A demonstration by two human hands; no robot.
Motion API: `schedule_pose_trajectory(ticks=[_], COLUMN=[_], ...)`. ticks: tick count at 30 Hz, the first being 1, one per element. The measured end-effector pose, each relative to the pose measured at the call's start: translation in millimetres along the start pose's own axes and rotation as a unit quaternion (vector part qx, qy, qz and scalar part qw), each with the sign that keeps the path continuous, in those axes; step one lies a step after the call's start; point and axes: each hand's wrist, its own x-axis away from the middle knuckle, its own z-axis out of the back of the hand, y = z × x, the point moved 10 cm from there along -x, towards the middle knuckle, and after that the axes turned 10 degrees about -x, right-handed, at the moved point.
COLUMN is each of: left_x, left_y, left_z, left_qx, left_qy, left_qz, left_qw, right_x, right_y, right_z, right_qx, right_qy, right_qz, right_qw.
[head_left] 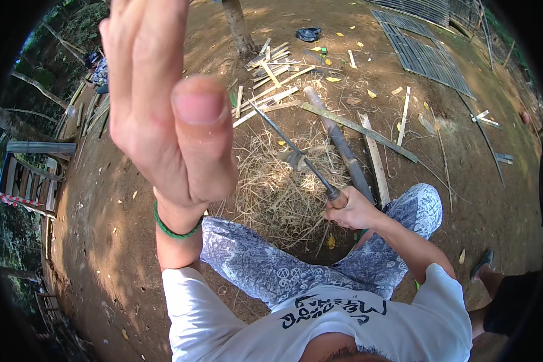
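My left hand (157,114) is raised close to the camera, its fingers stretched out and holding nothing. A green cord bracelet (178,232) circles that wrist. My right hand (357,210) is wrapped round the wooden handle of a long, narrow-bladed knife (283,137). Its dark blade points away and to the left, above a heap of pale shavings (271,202) on the ground between my legs. A grey round pole (344,145) lies just beyond the right hand, with a flat slat (368,134) across it.
Split slats (274,75) lie in a loose pile by a tree trunk (239,30). A black plastic bag (308,34) and bamboo panels (425,54) are farther off. At the right stands another person, whose sandalled foot (484,263) shows. A wooden structure (33,178) is at the left.
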Motion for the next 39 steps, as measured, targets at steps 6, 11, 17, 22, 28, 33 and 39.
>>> schedule_pose_trajectory(ticks=[6,11,17,22,28,33,39], left_x=[42.4,-53.9,51.7,-0.7,112.8,117.5,120.2], left_y=[-17.0,24.2,-16.9,-27.3,14.4,15.2,14.4], left_z=[-151.7,-86.5,-166.8,-57.1,-37.0,-40.0,-37.3], left_qx=[-0.122,-0.088,-0.078,0.072,0.119,0.081,0.057], left_qy=[-0.236,-0.076,-0.262,-0.088,-0.175,-0.141,-0.132], left_qz=[-0.078,-0.106,-0.055,0.124,0.238,0.264,0.227], left_qw=[0.961,0.988,0.960,0.986,0.948,0.951,0.963], right_x=[-3.1,-8.9,-11.3,-14.2,-6.4,-1.1,-24.0], right_y=[-8.0,-7.5,-6.2,-17.8,-41.9,-48.2,-19.4], right_z=[-6.9,8.3,-11.0,-11.4,-14.3,-23.3,-31.4], right_qx=[0.056,0.083,0.004,0.046,0.151,0.161,0.038], right_qy=[0.031,0.066,0.057,0.052,0.140,0.167,0.079], right_qz=[0.014,0.034,0.013,0.035,0.099,0.124,0.050], right_qw=[0.998,0.994,0.998,0.997,0.974,0.965,0.995])
